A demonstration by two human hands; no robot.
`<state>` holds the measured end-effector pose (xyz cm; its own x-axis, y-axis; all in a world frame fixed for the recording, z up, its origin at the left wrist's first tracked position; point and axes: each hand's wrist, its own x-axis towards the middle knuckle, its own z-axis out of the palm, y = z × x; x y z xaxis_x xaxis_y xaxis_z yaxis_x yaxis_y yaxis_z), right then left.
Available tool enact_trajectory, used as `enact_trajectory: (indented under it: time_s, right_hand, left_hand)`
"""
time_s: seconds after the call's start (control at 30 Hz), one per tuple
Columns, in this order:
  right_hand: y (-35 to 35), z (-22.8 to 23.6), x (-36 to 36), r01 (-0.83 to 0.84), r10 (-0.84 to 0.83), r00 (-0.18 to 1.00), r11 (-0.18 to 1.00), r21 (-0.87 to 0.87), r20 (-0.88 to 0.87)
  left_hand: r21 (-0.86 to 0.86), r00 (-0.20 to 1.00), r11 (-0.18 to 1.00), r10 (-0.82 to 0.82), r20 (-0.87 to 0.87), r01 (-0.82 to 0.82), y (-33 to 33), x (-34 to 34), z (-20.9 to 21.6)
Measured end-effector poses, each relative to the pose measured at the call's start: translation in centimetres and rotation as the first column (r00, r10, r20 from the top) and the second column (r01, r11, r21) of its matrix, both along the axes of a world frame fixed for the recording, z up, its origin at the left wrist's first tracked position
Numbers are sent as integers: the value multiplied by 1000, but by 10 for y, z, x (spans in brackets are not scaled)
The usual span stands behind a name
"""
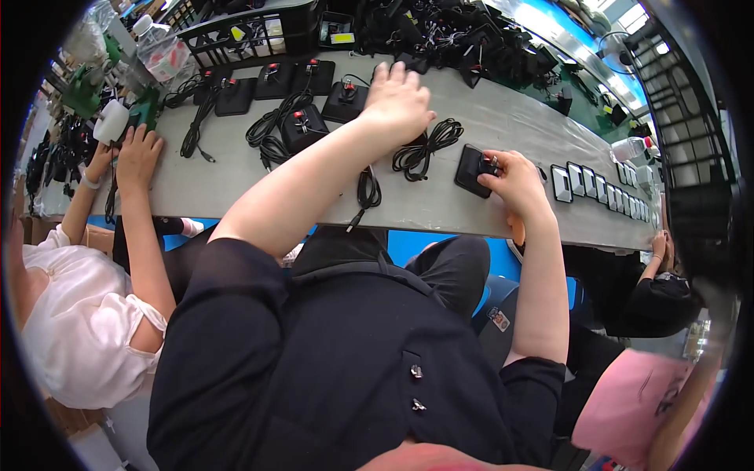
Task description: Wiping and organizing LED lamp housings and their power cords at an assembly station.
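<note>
My left hand [397, 102] reaches across the table [228, 161] with its fingers spread, and nothing shows in its grasp. It is beside a black square base with a red-tipped post [345, 102]. My right hand [514, 180] pinches the small metal fitting on a black square device [470, 173], which rests on the table near the front edge; the fingers partly cover the fitting. A coiled black cable [428, 149] lies between my hands. Another black base [302, 129] with a red-tipped post sits left of my left forearm. A short cable bundle [367, 192] lies near the front edge.
Several more black bases [234, 97] with cables stand at the far left, before a black crate [250, 35]. A heap of black parts [440, 39] covers the back. Rows of grey-faced pieces [597, 190] lie at the right. A co-worker's hands [137, 149] work at left.
</note>
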<state>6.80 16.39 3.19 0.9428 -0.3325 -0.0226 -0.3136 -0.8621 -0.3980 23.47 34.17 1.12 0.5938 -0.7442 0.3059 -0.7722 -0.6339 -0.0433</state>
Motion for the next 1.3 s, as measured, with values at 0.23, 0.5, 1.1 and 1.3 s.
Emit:
enact_trajectory:
  time_s: [0.23,0.5,1.1,1.3]
  right_hand:
    - [-21,0,34,22,-18,999,992,122,-34]
    - [23,4,38,-7,0,994,998,-69,-109]
    - [78,-2,85,-171,183,981,973,-158,65]
    - [96,0,109,-206,209,978,963,-173,0]
  left_hand:
    - [-159,998,986,-55,18,57,38,14,-9]
    - [39,999,999,26,-28,-25,67,-6,-21]
    - [-120,996,992,-45,-78,36,130,-15,-22]
    - [-23,995,999,26,-94,-28,142,-8,-28]
